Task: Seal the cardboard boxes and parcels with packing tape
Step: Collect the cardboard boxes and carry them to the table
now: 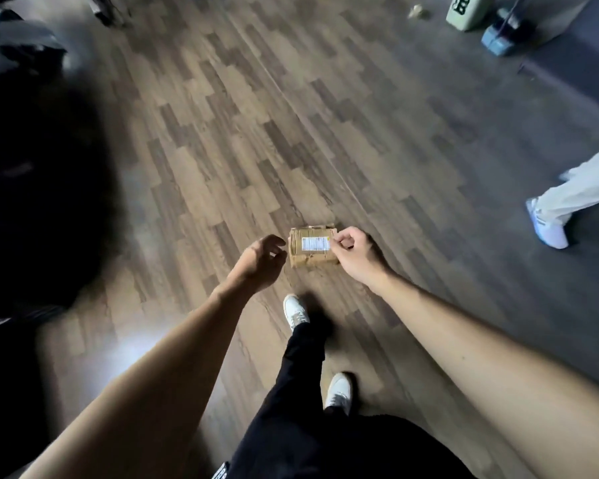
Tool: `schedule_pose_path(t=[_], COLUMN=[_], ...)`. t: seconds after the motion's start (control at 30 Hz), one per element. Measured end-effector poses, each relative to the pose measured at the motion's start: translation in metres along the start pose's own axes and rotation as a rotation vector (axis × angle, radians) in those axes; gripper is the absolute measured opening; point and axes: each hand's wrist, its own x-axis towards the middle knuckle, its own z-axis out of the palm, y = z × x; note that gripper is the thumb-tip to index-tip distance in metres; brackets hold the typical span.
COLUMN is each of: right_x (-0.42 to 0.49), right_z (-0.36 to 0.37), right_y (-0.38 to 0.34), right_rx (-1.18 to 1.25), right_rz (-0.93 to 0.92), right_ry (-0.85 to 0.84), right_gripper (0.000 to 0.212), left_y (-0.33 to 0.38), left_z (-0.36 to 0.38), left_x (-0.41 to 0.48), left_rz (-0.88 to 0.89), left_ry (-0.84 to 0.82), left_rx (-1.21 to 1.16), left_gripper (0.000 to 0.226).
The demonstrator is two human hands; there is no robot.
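Flanking a crumpled cardboard parcel [311, 249]: left hand [260, 261], right hand [357, 254], curled

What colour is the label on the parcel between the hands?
The label is white with dark print, on the brown parcel; head view shows it.

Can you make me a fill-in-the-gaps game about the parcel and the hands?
The parcel has a white ___ on it.
The ___ hand pinches the parcel's edge.
The shoes are ___.
Missing words: label; right; white.
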Motion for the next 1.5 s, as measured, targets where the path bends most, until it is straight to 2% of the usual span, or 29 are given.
schedule_pose_path(t=[0.23, 0.4, 0.53, 0.67, 0.9, 1.07, 1.23, 1.37, 1.43, 1.5], right_x=[0.103, 0.172, 0.229, 0.302, 0.430, 0.492, 0.531, 0.561, 0.568, 0.567], right_z=[0.000, 0.021, 0.042, 0.068, 0.119, 0.168, 0.215, 0.240, 0.248, 0.252], right_y=[-0.012, -0.002, 0.025, 0.071, 0.178, 0.269, 0.351, 0.393, 0.402, 0.400], right_rx=[-0.054, -0.190, -0.273, -0.330, -0.462, -0.507, -0.550, -0.466, -0.380, -0.324], right_rz=[0.099, 0.133, 0.174, 0.207, 0.154, 0.261, 0.364, 0.439, 0.479, 0.479], right_ry=[0.017, -0.079, -0.155, -0.237, -0.353, -0.416, -0.427, -0.375, -0.380, -0.344], right_gripper=[0.019, 0.029, 0.035, 0.043, 0.048, 0.065, 0.087, 0.098, 0.107, 0.110], left_y=[-0.003, -0.028, -0.051, -0.082, -0.157, -0.223, -0.288, -0.337, -0.350, -0.353], left_z=[0.011, 0.024, 0.050, 0.092, 0.183, 0.260, 0.330, 0.364, 0.372, 0.376], left_x=[0.121, 0.190, 0.233, 0.284, 0.392, 0.449, 0.493, 0.524, 0.531, 0.528], left_rz=[-0.038, -0.089, -0.198, -0.278, -0.434, -0.582, -0.667, -0.812, -0.875, -0.879], left_ry=[-0.068, -0.136, -0.201, -0.231, -0.171, -0.186, -0.227, -0.165, -0.195, -0.147], left_rx=[-0.056, -0.017, -0.008, -0.043, -0.057, -0.058, -0.035, -0.127, -0.157, -0.137], left_gripper=[0.028, 0.035, 0.042, 0.047, 0.051, 0.056, 0.080, 0.098, 0.097, 0.089])
